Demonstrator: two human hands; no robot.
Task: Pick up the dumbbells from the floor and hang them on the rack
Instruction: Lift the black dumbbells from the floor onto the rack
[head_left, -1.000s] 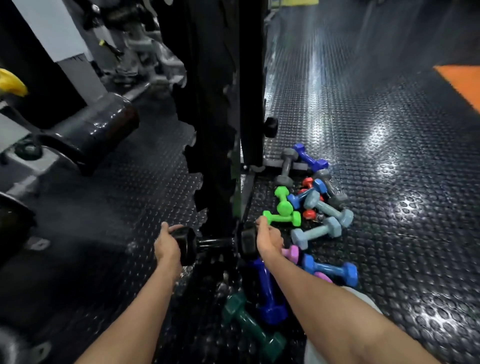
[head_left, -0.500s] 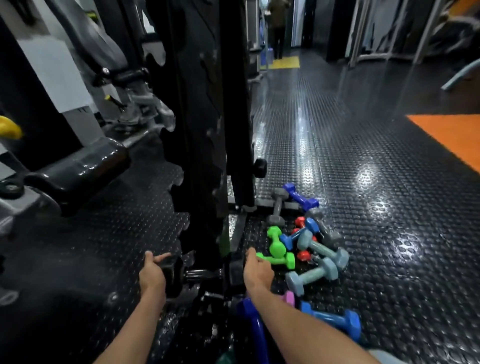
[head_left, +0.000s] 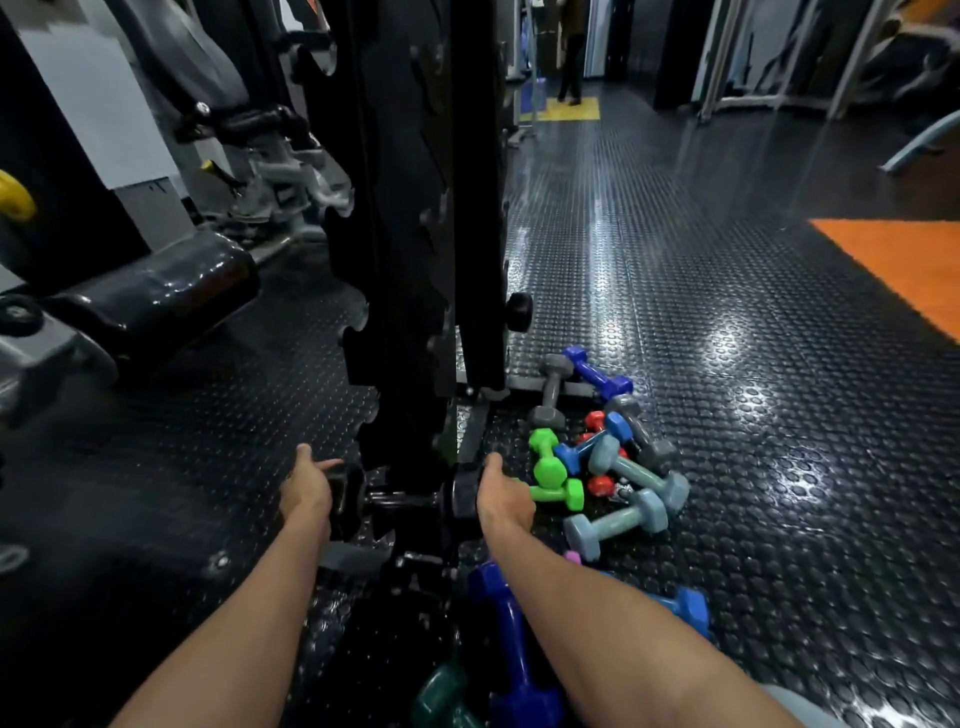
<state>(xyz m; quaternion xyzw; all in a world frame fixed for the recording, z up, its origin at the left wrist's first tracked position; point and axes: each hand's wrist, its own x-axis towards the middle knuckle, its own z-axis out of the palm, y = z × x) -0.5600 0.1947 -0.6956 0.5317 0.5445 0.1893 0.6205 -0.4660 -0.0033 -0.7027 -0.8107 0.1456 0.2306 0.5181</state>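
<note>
A tall black rack (head_left: 415, 234) is seen in the middle. A black dumbbell (head_left: 400, 501) is held low against it, gripped at each end by the left hand (head_left: 306, 491) and the right hand (head_left: 504, 501). Coloured dumbbells (head_left: 613, 462) are piled on the floor to the right.

A black dumbbell (head_left: 404, 500) is gripped at each end by the left hand (head_left: 306, 489) and right hand (head_left: 505, 500), low against the rack (head_left: 415, 218).

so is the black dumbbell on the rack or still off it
Cannot tell for sure. The black dumbbell lies level across the tall black rack, left hand and right hand on its ends.
</note>
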